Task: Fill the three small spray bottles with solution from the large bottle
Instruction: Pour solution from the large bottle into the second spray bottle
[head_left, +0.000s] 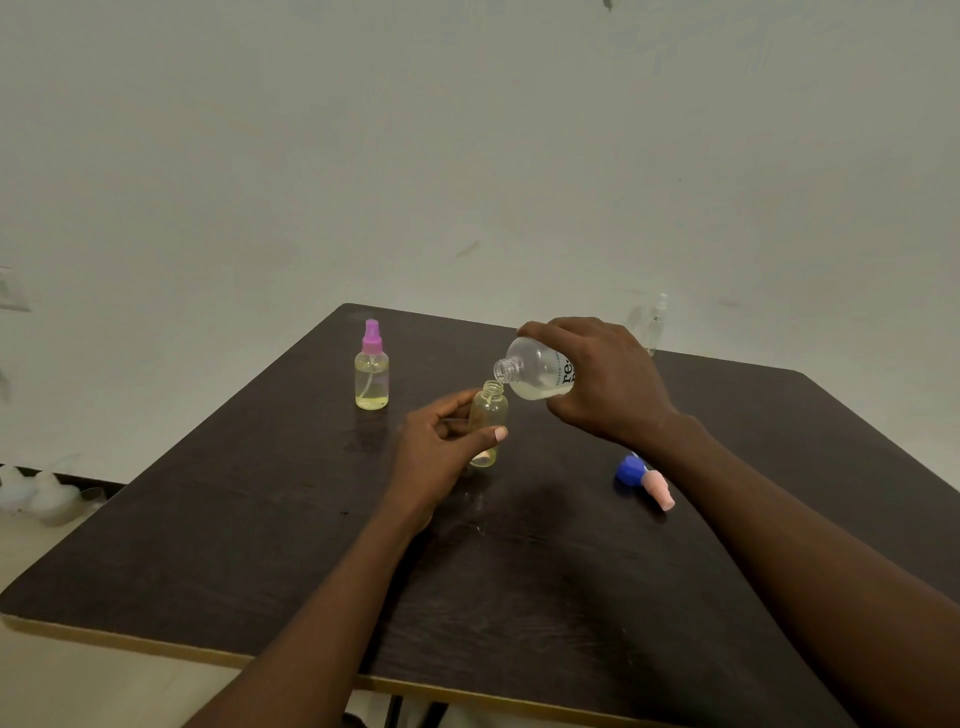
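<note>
- The left hand is gripping the uncapped small spray bottle, fingers and thumb curled round its body. It is holding the bottle near-upright, with the base apparently resting on the surface.
- The right hand is clasping the large bottle from above. The bottle's long axis is lying almost level, neck pointing toward the left hand.
- The large bottle's open mouth is hanging just above the small bottle's mouth; flow cannot be told.
- Judgement: the pour is depending on keeping both mouths aligned.
- The pink-capped spray bottle, holding yellow liquid, is standing beyond the left hand.
- The clear spray bottle is standing beyond the right hand.
- The blue cap and pink spray head are lying beside the right wrist.
</note>
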